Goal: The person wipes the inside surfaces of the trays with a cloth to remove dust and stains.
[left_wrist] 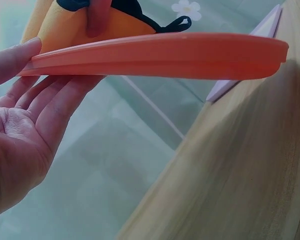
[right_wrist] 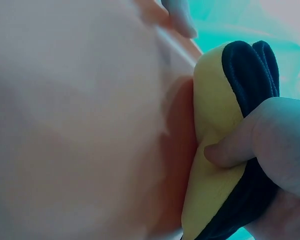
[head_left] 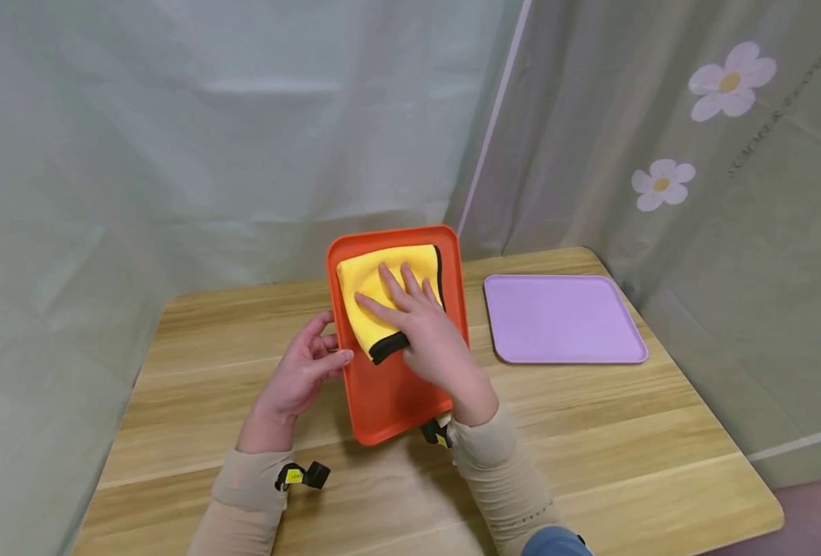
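Note:
An orange rectangular tray point(head_left: 389, 394) is held up over the table, its inner face tilted toward me. My left hand point(head_left: 304, 369) grips its left edge, thumb over the rim and the other fingers behind; the left wrist view shows them under the tray. A folded yellow cloth point(head_left: 361, 274) with black trim lies against the upper part of the tray. My right hand point(head_left: 417, 320) presses on it with fingers spread. Seen from the right wrist, the thumb point(right_wrist: 230, 147) hooks over the cloth's trimmed edge and dents the yellow fabric.
A light purple tray point(head_left: 563, 318) lies flat at the right on the wooden table point(head_left: 195, 371). Pale curtains point(head_left: 243, 139) hang behind the table and along its right side, with white flowers printed on the right one.

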### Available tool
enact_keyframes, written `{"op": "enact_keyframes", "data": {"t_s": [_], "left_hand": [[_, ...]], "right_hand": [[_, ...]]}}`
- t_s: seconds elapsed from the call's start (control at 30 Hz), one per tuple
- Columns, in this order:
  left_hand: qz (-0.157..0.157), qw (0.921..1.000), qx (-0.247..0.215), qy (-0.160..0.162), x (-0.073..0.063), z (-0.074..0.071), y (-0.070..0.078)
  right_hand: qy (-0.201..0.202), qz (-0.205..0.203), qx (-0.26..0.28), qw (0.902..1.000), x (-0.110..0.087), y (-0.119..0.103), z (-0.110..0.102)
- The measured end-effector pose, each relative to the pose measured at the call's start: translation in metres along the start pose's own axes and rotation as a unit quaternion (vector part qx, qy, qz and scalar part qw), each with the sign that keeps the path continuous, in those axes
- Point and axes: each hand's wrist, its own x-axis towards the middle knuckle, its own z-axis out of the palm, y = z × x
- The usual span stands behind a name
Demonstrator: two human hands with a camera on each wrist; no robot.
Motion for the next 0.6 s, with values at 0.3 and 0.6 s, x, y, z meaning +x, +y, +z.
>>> {"op": "enact_keyframes", "data": {"t_s": [0.3,0.6], "left_hand": [[-0.003,1.0,0.003,0.005,-0.003,-0.003,-0.001],[-0.008,0.9999,0.004,-0.013,-0.015,-0.005,-0.01]], "right_hand": [[-0.002,-0.015,-0.02,0.9997,0.001,-0.008,0.01],[-0.016,-0.003,-0.01,0.9998,-0.011,-0.012,0.02]]}}
